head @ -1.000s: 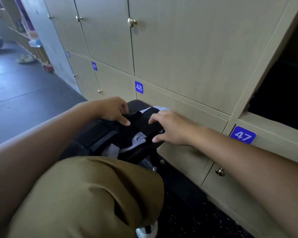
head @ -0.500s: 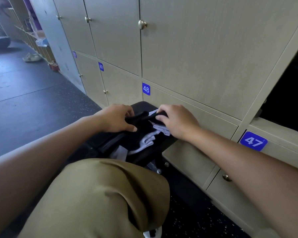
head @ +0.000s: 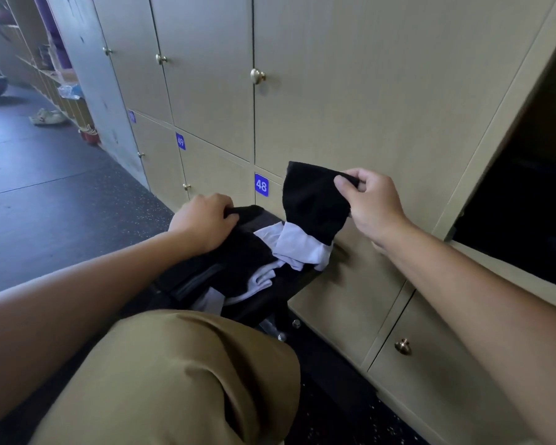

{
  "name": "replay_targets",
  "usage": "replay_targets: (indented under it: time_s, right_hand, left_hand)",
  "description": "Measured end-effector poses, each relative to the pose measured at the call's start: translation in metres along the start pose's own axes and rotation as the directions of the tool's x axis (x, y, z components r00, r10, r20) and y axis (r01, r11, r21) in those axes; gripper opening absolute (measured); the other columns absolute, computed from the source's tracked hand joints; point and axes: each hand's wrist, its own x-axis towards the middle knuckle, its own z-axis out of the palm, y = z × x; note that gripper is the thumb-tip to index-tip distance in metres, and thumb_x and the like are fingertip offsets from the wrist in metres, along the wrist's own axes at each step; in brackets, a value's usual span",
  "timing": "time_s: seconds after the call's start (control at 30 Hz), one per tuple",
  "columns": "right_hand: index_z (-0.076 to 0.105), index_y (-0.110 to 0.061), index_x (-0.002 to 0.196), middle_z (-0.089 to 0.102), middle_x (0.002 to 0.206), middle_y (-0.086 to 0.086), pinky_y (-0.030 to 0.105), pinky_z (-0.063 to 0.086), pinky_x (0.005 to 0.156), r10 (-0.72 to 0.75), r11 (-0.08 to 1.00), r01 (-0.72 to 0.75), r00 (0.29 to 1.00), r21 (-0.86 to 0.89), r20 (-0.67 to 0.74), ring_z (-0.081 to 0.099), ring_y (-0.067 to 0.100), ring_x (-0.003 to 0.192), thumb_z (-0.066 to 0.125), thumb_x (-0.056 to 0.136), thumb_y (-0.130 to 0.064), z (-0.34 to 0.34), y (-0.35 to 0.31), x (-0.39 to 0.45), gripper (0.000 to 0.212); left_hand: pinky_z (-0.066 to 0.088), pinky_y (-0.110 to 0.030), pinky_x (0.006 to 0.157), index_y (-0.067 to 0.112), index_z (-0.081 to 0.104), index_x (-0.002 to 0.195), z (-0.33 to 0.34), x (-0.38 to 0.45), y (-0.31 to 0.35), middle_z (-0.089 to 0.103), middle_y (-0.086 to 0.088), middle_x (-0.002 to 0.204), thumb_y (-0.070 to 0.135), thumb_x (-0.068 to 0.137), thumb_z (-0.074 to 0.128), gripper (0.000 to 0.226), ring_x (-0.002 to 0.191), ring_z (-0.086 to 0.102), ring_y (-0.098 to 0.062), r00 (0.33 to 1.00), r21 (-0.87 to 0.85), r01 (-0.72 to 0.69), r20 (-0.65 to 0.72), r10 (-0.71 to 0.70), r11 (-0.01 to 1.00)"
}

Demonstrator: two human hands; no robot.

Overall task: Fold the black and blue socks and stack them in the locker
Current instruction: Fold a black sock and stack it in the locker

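Socks (head: 254, 268), black with pale blue ends, lie in a messy pile on a dark bench (head: 272, 305) beside the wooden lockers (head: 350, 101). The right hand (head: 374, 205) pinches the top edge of one black sock (head: 312, 200) between thumb and fingers and holds it up in the air. Below the pinch the sock hangs down, and its pale blue end (head: 304, 248) touches the pile. To the left of the raised sock, the left hand (head: 203, 221) is curled around black cloth at the far edge of the pile. An open locker (head: 523, 220), dark inside, is to the right of the right hand. A knee in tan trousers (head: 174, 380) is below both hands.
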Motion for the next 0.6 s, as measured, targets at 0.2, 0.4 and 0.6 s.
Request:
replay_targets:
  time_s: [0.2,0.4,0.6]
  right_hand:
    - [0.067,-0.009,0.097,0.07,0.102,0.028,0.055,0.058,0.081,0.062,0.988,-0.065,0.998,0.141,0.025,0.063,0.024,0.083,0.059,0.101,-0.021,-0.028,-0.016,-0.009,0.016]
    - [0.068,-0.015,0.105,0.076,0.103,0.01,0.032,0.061,0.075,0.074,0.979,-0.092,0.992,0.183,0.1,0.072,0.019,0.091,0.052,0.106,-0.02,-0.059,-0.028,-0.022,0.017]
    - [0.067,-0.014,0.112,0.078,0.099,0.003,0.035,0.059,0.086,0.085,0.973,-0.101,0.993,0.206,0.086,0.073,0.01,0.087,0.052,0.105,-0.021,-0.086,-0.041,-0.044,0.018]
  left_hand:
    - [0.057,-0.041,0.077,0.011,0.07,0.097,-0.034,0.006,0.012,0.068,-0.011,0.089,0.028,0.1,0.058,0.02,0.085,0.065,-0.033,0.995,-0.289,0.008,-0.091,-0.036,0.957]
    - [0.04,-0.03,0.065,0.014,0.062,0.075,-0.051,-0.005,0.046,0.062,-0.006,0.072,0.027,0.102,0.058,0.03,0.069,0.055,-0.022,0.999,-0.578,0.019,-0.021,-0.038,0.816]
    - [0.048,-0.038,0.072,0.008,0.063,0.078,-0.054,-0.021,0.085,0.066,-0.013,0.072,0.028,0.1,0.061,0.03,0.067,0.059,-0.031,0.996,-0.733,0.026,0.076,0.043,0.68]
